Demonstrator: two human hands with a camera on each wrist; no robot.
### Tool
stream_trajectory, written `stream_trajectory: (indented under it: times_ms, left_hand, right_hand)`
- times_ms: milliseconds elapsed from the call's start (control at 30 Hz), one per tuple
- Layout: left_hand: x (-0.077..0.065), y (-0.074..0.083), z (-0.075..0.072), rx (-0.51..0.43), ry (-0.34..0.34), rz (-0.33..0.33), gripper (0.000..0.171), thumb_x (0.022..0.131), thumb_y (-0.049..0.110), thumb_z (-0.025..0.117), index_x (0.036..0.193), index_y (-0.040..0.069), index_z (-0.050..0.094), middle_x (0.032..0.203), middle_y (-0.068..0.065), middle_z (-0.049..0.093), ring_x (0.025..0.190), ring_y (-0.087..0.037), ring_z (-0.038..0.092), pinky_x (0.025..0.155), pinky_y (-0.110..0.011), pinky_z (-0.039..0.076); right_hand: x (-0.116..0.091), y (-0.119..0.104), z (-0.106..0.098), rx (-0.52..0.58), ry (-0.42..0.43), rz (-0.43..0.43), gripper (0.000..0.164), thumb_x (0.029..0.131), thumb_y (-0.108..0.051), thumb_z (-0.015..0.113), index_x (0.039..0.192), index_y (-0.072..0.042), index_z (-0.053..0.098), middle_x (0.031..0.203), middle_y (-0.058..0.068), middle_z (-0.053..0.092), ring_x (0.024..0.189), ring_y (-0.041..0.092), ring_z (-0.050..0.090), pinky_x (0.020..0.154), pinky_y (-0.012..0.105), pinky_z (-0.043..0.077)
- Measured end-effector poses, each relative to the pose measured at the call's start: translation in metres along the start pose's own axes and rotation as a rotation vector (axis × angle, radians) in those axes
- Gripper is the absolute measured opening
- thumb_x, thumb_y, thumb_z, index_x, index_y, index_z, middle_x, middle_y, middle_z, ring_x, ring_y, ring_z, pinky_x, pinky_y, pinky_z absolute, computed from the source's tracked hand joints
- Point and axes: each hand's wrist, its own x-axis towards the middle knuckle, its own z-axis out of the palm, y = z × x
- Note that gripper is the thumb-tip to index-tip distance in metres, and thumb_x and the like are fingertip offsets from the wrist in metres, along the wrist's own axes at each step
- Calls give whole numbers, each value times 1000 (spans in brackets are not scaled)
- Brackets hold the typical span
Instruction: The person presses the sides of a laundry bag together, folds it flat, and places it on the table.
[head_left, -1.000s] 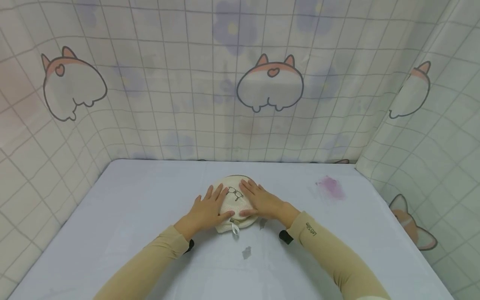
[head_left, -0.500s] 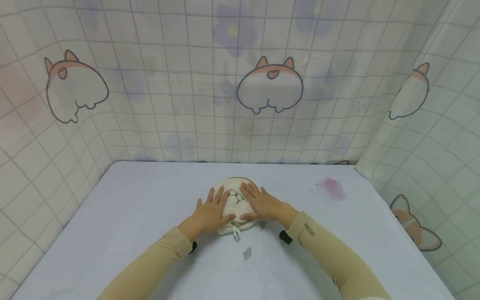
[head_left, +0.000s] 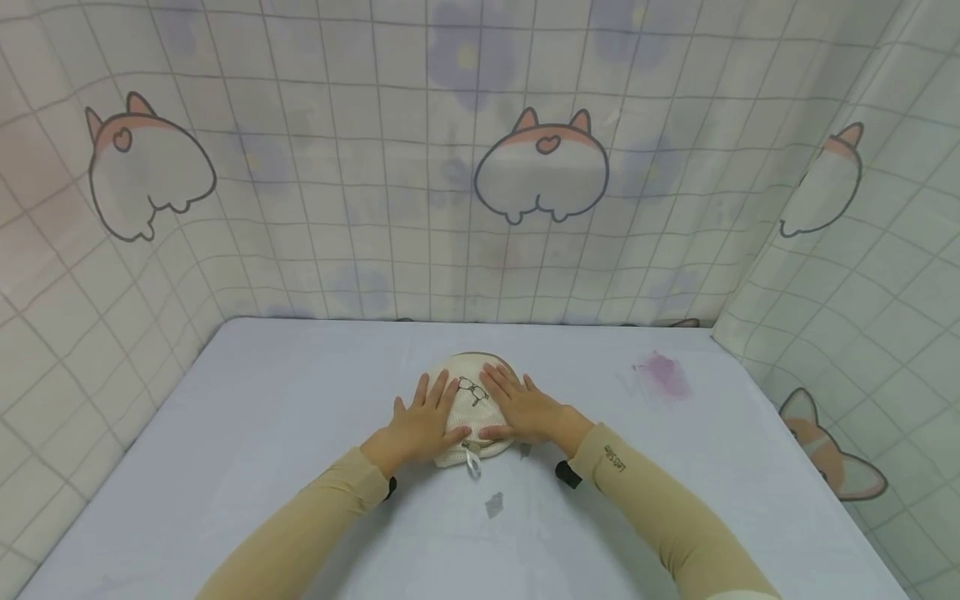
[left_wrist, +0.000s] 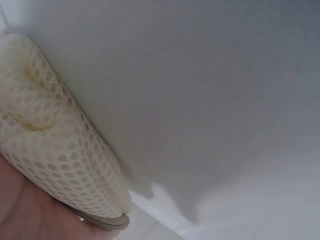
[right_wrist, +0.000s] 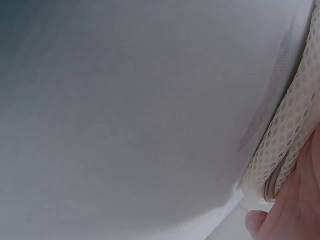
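Note:
A round cream mesh laundry bag [head_left: 472,414] with a dark line print of glasses lies on the white table in the head view. Its zip edge is beige, and a white loop [head_left: 473,462] hangs at the near side. My left hand [head_left: 418,423] lies spread over the bag's left half, fingers straight. On the right half, my right hand [head_left: 527,412] rests with extended fingers; the two thumbs point toward each other near the zip. In the left wrist view the mesh [left_wrist: 70,150] bulges in soft folds beside the palm. The right wrist view shows the bag's edge [right_wrist: 282,137] against the hand.
The white table [head_left: 300,375] bears a pink stain [head_left: 663,375] at the back right and a small grey mark [head_left: 493,505] in front of the bag. A checked curtain [head_left: 360,208] with animal drawings encloses the back and both sides.
My left hand and forearm have shifted slightly to the right, and the bag's print with them. My right hand stays almost still on the bag.

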Motion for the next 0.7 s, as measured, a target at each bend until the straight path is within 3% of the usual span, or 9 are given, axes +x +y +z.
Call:
stream_trajectory:
  times_ms: [700]
  left_hand:
    - [4, 3, -3, 21, -81, -37, 85, 107, 56, 40, 165, 5, 4, 171, -16, -7, 154, -42, -6, 112, -75, 19]
  right_hand:
    - [6, -4, -2, -21, -78, 49, 97, 102, -61, 48, 164, -3, 1, 171, 15, -5, 156, 32, -7, 121, 62, 11]
